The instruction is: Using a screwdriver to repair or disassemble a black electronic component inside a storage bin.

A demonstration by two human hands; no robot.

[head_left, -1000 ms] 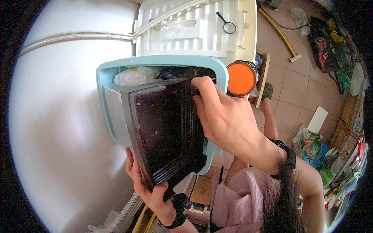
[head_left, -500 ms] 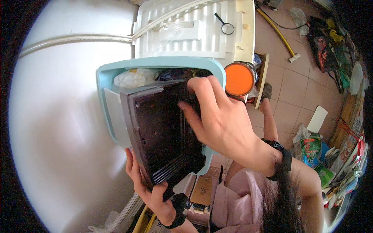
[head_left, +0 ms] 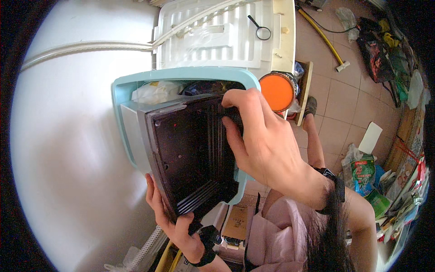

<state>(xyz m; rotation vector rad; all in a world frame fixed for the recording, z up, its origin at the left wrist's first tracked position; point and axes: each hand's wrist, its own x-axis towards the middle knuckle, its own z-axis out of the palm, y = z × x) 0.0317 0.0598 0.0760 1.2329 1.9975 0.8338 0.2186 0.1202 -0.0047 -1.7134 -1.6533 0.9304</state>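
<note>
A dark rectangular case (head_left: 186,145), hollow with ridged inner walls, is tilted above a light blue plastic bin (head_left: 199,73). My left hand (head_left: 174,226) grips its lower near corner, fingers along the outer side and thumb at the rim. At the upper right edge my right hand (head_left: 263,129) pinches the case's rim, thumb inside and fingers curled over it. Behind the case, a white plastic bag (head_left: 156,92) and dark items show in the bin. The rest of the bin's contents is hidden by the case.
A white ribbed lid (head_left: 208,50) lies beyond the bin, bearing a black magnifying glass (head_left: 263,32). An orange-topped round container (head_left: 276,92) stands right of the bin. On the tiled floor are a yellow-handled tool (head_left: 324,38), bags and a white card (head_left: 370,138). A white wall borders the left.
My right hand has shifted slightly right and down along the rim, its thumb moving out toward the edge. The case and my left hand stay almost where they were.
</note>
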